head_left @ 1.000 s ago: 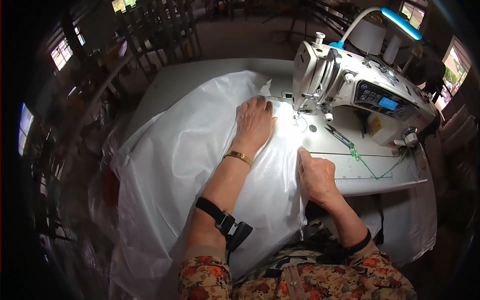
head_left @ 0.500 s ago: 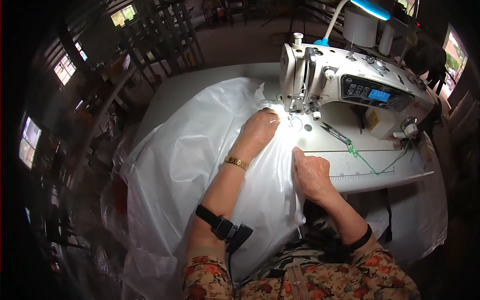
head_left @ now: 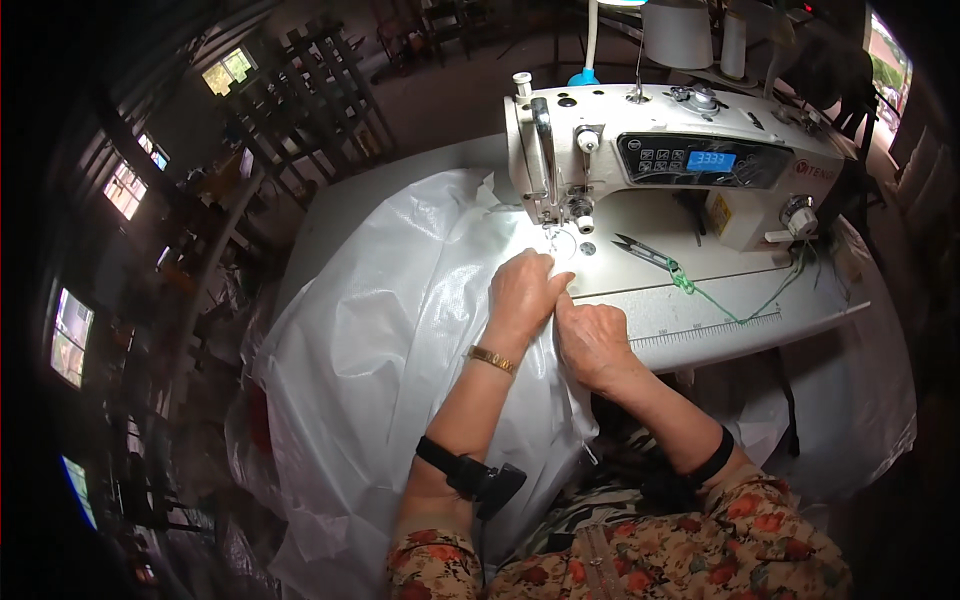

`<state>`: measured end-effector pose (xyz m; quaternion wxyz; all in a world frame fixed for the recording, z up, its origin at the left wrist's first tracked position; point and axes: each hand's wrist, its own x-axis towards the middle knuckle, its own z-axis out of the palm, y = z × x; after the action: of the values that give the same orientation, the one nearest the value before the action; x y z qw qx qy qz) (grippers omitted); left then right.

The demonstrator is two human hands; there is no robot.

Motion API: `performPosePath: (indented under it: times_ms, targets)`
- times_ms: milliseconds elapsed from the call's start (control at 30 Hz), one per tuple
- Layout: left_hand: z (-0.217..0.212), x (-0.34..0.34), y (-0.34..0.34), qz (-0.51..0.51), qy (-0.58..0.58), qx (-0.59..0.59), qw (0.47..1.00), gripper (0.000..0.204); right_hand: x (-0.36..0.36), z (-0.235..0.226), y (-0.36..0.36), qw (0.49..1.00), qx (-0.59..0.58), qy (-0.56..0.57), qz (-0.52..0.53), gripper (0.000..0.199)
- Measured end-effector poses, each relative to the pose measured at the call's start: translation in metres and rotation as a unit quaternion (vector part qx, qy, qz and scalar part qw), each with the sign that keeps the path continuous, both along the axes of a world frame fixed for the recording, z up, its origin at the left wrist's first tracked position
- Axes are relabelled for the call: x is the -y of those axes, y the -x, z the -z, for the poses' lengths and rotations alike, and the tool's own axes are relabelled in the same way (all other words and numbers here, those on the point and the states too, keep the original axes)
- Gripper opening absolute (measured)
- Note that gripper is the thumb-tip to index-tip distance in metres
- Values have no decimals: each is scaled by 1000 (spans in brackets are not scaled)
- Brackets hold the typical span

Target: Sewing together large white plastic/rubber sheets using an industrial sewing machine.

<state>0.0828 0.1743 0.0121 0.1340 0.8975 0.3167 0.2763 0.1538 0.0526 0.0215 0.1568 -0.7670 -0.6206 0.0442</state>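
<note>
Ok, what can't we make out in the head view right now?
Head view, left hand: its underside and its grip on the white sheet, hidden by the back of the hand.
Head view, right hand: palm side, likewise turned away.
Head view, sewing machine: where it meets the sheet, too small and washed out by glare.
Head view, lamp: mostly cut off by the upper edge.
</note>
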Motion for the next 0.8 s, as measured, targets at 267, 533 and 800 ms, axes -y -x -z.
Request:
performPosePath:
  times_ms: [267, 533, 800]
  targets:
    - [12, -2, -9, -69, 1, 42, 997, 33, 1, 1, 2, 999, 23, -48, 4, 22]
    - [6, -13, -6, -75, 101, 3, 992, 22, -8, 9, 11, 996, -8, -88, 2, 16]
    - [4, -29, 16, -48, 97, 22, 994, 18, -23, 12, 27, 995, -20, -93, -17, 10]
